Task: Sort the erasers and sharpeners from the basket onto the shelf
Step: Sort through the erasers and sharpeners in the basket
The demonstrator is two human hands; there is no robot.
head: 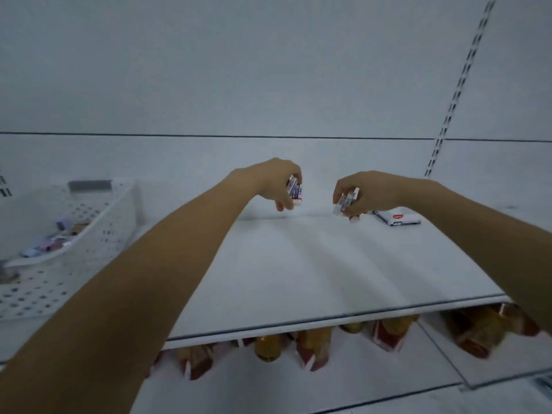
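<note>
**Both hands at the back of the shelf, erasers in each**

Left hand (276, 182) is over the smooth white shelf (298, 264). Its fingers (280, 206) are curled round blocky sleeved erasers (295, 191) with printed paper wraps, held clear of the surface. Right hand (363, 191) pinches a cluster of small white erasers (346, 203) low near the back edge, just beside a flat rectangular pack (397, 219) lying there. Perforated white plastic basket (89, 222) is at far left, with blurred pastel pieces (50, 245) inside.
</note>
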